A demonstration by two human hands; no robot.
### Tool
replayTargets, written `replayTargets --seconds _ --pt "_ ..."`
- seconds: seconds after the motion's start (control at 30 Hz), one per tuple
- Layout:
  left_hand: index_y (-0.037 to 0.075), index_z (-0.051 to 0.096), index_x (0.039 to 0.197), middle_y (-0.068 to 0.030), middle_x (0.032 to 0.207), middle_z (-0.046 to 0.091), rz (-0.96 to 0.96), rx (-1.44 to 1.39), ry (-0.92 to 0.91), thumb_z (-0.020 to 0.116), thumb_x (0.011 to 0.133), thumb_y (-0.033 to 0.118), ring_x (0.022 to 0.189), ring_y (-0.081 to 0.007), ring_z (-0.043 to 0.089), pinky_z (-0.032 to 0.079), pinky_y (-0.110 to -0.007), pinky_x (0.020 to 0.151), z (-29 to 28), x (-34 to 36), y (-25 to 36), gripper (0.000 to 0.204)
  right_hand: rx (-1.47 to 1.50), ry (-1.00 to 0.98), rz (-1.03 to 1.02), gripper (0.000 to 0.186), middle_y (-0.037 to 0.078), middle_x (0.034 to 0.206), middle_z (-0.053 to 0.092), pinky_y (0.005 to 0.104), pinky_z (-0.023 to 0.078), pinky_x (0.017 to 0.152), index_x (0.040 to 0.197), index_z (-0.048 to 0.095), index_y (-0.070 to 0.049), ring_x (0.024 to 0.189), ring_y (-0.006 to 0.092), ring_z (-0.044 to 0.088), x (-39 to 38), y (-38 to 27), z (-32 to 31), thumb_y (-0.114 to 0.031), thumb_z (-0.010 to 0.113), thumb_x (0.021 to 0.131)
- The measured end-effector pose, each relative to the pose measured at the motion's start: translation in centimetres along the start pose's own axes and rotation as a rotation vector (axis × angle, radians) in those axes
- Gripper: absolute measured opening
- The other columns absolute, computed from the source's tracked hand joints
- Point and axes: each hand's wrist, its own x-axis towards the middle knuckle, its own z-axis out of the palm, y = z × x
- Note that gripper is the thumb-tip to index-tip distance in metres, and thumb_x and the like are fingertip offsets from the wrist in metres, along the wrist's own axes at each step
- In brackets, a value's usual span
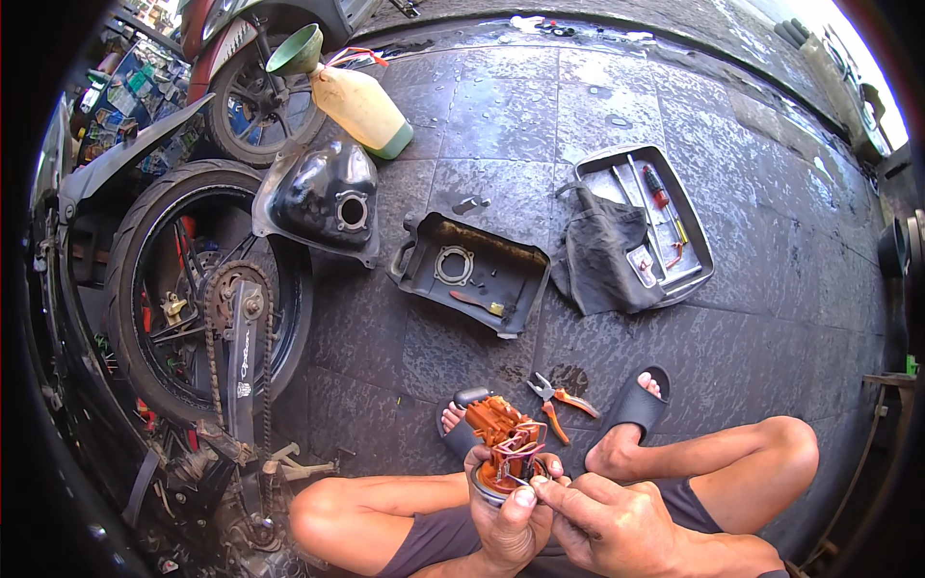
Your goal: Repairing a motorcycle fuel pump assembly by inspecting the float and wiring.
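An orange plastic fuel pump unit (496, 429) with pink and white wires and a dark float stands tilted above my lap. My left hand (511, 539) is closed around its round base. From the right, my right hand (617, 520) pinches at the base beside the wires; what its fingertips grip is too small and covered to make out. Just beyond the unit, pliers (549, 393) with orange handles lie with jaws pointing away, between my sandalled feet.
A motorcycle's rear wheel (125, 279) and chain stand at left. Past them are a black fuel tank (306, 193) and a jug (358, 108) bearing a green funnel (297, 50). Ahead lies a black plastic housing (525, 270) holding a metal ring; right, a tool tray (709, 246) with a dark cloth (602, 252).
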Motion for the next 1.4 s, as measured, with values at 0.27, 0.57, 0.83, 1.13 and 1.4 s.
replayTargets --seconds 0.27,0.57,0.83,1.13,1.4 --pt "0.022 0.034 0.129 -0.0157 0.123 0.047 0.050 0.061 -0.016 0.066 0.082 0.001 0.105 -0.0303 0.058 0.058 -0.041 0.086 -0.8 0.6 0.2 0.061 0.049 0.063 -0.034 0.040 0.010 0.080 0.062 0.0370 0.054 0.052 0.121 0.064 -0.007 0.061 0.0280 0.065 0.8 0.1 -0.2 -0.009 0.070 0.081" --pt "0.021 0.033 0.131 -0.0160 0.119 0.050 0.003 0.051 -0.046 0.070 0.082 0.009 0.102 -0.0312 0.061 0.059 -0.039 0.085 -0.5 0.5 0.6 0.062 0.154 0.008 0.020 0.039 0.015 0.084 0.063 0.0399 0.052 0.061 0.120 0.064 -0.004 0.071 0.0341 0.065 1.0 -1.9 -1.9 -0.002 0.067 0.081" --pt "0.018 0.029 0.129 -0.0188 0.118 0.051 0.062 0.137 -0.085 0.070 0.084 0.011 0.099 -0.0291 0.061 0.057 -0.039 0.085 0.1 0.8 0.7 0.061 0.165 -0.049 0.040 0.038 0.017 0.090 0.065 0.0407 0.053 0.065 0.121 0.063 -0.004 0.076 0.0362 0.065 1.4 -2.0 -2.7 -0.003 0.066 0.083" --pt "0.017 0.030 0.130 -0.0192 0.115 0.054 0.083 0.243 -0.090 0.072 0.087 0.014 0.099 -0.0282 0.061 0.054 -0.045 0.091 -0.8 0.7 0.2 0.060 0.168 -0.008 0.082 0.036 0.018 0.089 0.065 0.0416 0.053 0.066 0.119 0.064 -0.003 0.076 0.0374 0.066 1.2 -2.1 -2.1 -0.004 0.065 0.084" --pt "0.022 0.029 0.133 -0.0189 0.115 0.054 0.126 0.220 -0.048 0.072 0.090 0.017 0.101 -0.0282 0.060 0.052 -0.045 0.092 -0.2 0.3 -0.6 0.060 0.153 0.049 0.083 0.033 0.018 0.088 0.065 0.0419 0.054 0.063 0.117 0.064 -0.001 0.073 0.0380 0.066 1.2 -1.9 -1.2 -0.004 0.064 0.085"
